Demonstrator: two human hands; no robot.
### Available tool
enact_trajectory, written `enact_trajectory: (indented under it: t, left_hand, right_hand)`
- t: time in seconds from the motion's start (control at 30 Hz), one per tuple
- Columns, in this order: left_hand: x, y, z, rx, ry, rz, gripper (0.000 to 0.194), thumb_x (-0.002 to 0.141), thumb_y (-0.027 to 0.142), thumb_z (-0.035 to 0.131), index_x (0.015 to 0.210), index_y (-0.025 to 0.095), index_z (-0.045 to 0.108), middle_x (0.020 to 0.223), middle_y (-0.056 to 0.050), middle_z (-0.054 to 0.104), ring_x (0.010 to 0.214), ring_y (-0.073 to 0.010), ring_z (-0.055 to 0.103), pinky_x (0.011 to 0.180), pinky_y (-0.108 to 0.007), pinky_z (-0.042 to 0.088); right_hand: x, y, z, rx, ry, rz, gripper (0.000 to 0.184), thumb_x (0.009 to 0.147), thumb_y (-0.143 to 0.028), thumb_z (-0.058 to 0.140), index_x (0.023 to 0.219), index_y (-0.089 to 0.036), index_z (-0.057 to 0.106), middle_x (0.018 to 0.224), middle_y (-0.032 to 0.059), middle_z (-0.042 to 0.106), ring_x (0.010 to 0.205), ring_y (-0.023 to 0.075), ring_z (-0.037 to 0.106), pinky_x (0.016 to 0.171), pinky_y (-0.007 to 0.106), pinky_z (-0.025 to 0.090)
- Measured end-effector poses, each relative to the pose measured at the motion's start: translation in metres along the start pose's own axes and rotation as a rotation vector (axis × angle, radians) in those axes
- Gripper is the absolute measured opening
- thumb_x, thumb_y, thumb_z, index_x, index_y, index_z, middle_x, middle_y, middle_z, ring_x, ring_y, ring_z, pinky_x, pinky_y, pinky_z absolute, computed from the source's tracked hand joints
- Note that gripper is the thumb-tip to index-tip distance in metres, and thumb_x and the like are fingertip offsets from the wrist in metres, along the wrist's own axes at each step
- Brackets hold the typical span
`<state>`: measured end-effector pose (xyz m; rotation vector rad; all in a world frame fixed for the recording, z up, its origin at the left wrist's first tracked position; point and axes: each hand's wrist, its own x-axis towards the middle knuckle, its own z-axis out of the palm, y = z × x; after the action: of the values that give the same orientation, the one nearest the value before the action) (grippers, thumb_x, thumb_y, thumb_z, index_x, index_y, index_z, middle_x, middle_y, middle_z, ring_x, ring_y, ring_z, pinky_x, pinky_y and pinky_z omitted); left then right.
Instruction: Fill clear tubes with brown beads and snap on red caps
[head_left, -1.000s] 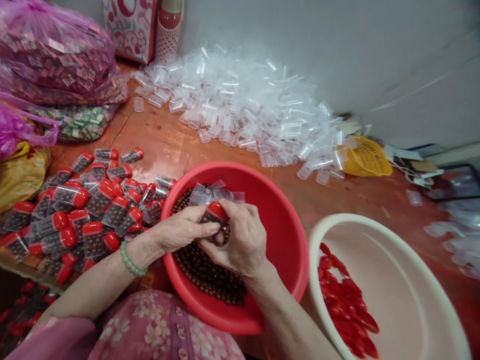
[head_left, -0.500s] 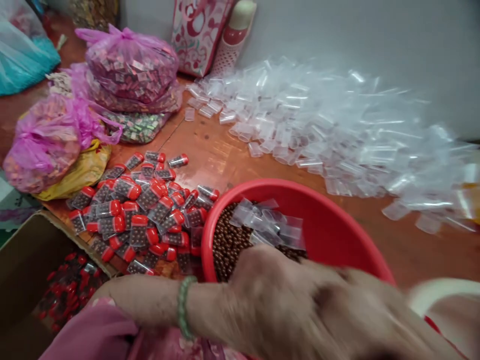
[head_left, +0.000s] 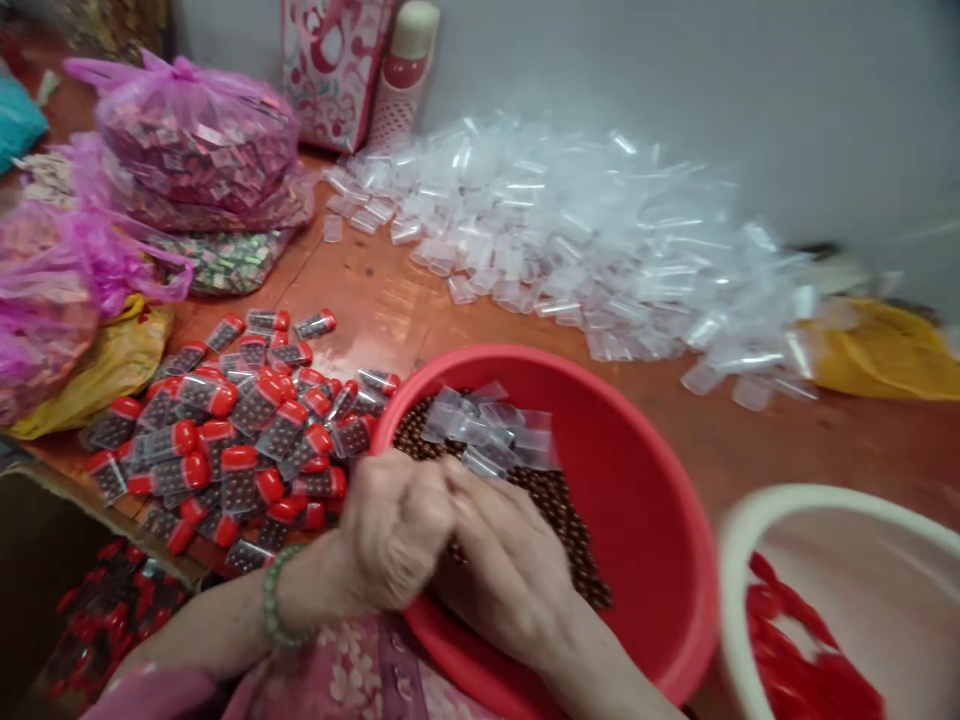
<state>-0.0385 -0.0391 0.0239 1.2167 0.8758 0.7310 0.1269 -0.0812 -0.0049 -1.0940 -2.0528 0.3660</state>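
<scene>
My left hand (head_left: 390, 530) and my right hand (head_left: 506, 565) meet over the near side of a red basin (head_left: 660, 480). The basin holds brown beads (head_left: 559, 505) and a few empty clear tubes (head_left: 495, 430). The left hand's fingers are curled shut, and a green bead bracelet (head_left: 271, 600) is on that wrist. The right hand's fingers are pressed together against the left hand. Whatever is between the two hands is hidden. Left of the basin lies a heap of bead-filled tubes with red caps (head_left: 247, 430).
A white basin (head_left: 825, 497) with red caps (head_left: 802, 670) stands at the right. A big pile of empty clear tubes (head_left: 570, 230) lies along the wall. Pink bags (head_left: 195, 140), a yellow basket (head_left: 885, 350), a patterned gift bag (head_left: 330, 60) and a cardboard box (head_left: 45, 560) surround the work spot.
The red-capped tube I held above the beads a second ago is out of sight. The view swung left and partly back. Both hands now sit lower, at the basin's near rim.
</scene>
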Motion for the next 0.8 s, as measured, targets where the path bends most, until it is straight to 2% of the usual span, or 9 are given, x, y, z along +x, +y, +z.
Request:
enact_trajectory:
  t: [0.07,0.1,0.2,0.27,0.37,0.47,0.57,0.67,0.8]
  left_hand:
    - [-0.002,-0.002,-0.019,0.267,0.174,0.202,0.036,0.092,0.034,0.035,0.065,0.021,0.055,0.066,-0.004,0.06,0.067,-0.0183,0.051,0.077,-0.037,0.042]
    - [-0.002,-0.003,-0.029,0.448,0.263,0.318,0.04,0.093,0.031,0.031,0.064,0.02,0.056,0.064,-0.003,0.061,0.063,-0.0171,0.052,0.074,-0.036,0.042]
    - [0.0,-0.004,-0.063,0.906,0.437,0.515,0.038,0.093,0.024,0.033,0.064,0.02,0.057,0.063,-0.002,0.064,0.06,-0.0158,0.055,0.069,-0.034,0.042]
    - [0.002,-0.008,-0.083,1.212,0.581,0.572,0.033,0.091,0.023,0.041,0.062,0.021,0.055,0.056,-0.001,0.059,0.056,-0.0168,0.053,0.069,-0.035,0.041]
    - [0.006,-0.018,-0.105,1.562,0.671,0.52,0.02,0.088,0.028,0.053,0.07,0.021,0.058,0.057,-0.004,0.059,0.064,-0.0227,0.054,0.069,-0.038,0.038]
    - [0.01,-0.027,-0.114,1.62,0.66,0.493,0.015,0.087,0.034,0.059,0.086,0.02,0.063,0.073,-0.01,0.067,0.08,-0.0289,0.056,0.071,-0.04,0.039]
    - [0.014,-0.028,-0.11,1.571,0.626,0.541,0.02,0.085,0.036,0.062,0.096,0.019,0.062,0.089,-0.012,0.069,0.086,-0.0298,0.057,0.077,-0.043,0.042]
    - [0.018,-0.022,-0.092,1.476,0.597,0.609,0.025,0.083,0.033,0.065,0.103,0.018,0.061,0.1,-0.013,0.069,0.094,-0.0298,0.058,0.085,-0.046,0.045]
    - [0.024,-0.015,-0.056,1.259,0.427,0.667,0.015,0.085,0.022,0.061,0.099,0.016,0.062,0.097,-0.01,0.069,0.094,-0.0249,0.06,0.088,-0.042,0.05]
  right_hand:
    - [0.011,0.0,-0.002,-0.238,-0.122,-0.098,0.06,0.085,-0.01,0.058,0.14,-0.026,0.042,0.132,0.0148,0.06,0.118,0.0277,0.061,0.09,0.046,0.054]
    - [0.015,0.003,-0.005,-0.314,-0.165,-0.078,0.058,0.086,-0.012,0.057,0.141,-0.021,0.041,0.131,0.0176,0.061,0.115,0.028,0.062,0.088,0.045,0.054]
    - [0.02,0.025,-0.018,-0.416,-0.227,0.126,0.048,0.09,-0.02,0.056,0.137,-0.015,0.046,0.121,0.0183,0.065,0.109,0.0281,0.064,0.086,0.044,0.055]
    - [0.023,0.046,-0.026,-0.418,-0.252,0.265,0.038,0.091,-0.023,0.055,0.128,-0.017,0.054,0.115,0.0151,0.067,0.103,0.0271,0.065,0.087,0.044,0.056]
    - [0.031,0.071,-0.028,-0.455,-0.374,0.328,0.033,0.089,-0.023,0.057,0.12,-0.014,0.059,0.115,0.0151,0.066,0.104,0.0284,0.062,0.09,0.044,0.053]
    - [0.041,0.084,-0.02,-0.56,-0.528,0.346,0.036,0.085,-0.021,0.062,0.119,-0.01,0.06,0.114,0.0162,0.066,0.103,0.0308,0.06,0.09,0.044,0.051]
    - [0.044,0.087,-0.014,-0.636,-0.598,0.388,0.031,0.083,-0.021,0.063,0.113,-0.01,0.063,0.107,0.0163,0.067,0.098,0.0301,0.061,0.087,0.041,0.05]
    - [0.039,0.088,-0.018,-0.599,-0.549,0.38,0.022,0.087,-0.019,0.058,0.106,-0.013,0.066,0.101,0.0137,0.068,0.095,0.0265,0.062,0.085,0.037,0.049]
    - [0.029,0.089,-0.024,-0.482,-0.46,0.335,0.019,0.09,-0.021,0.055,0.104,-0.015,0.067,0.094,0.0101,0.069,0.092,0.0239,0.062,0.085,0.035,0.049]
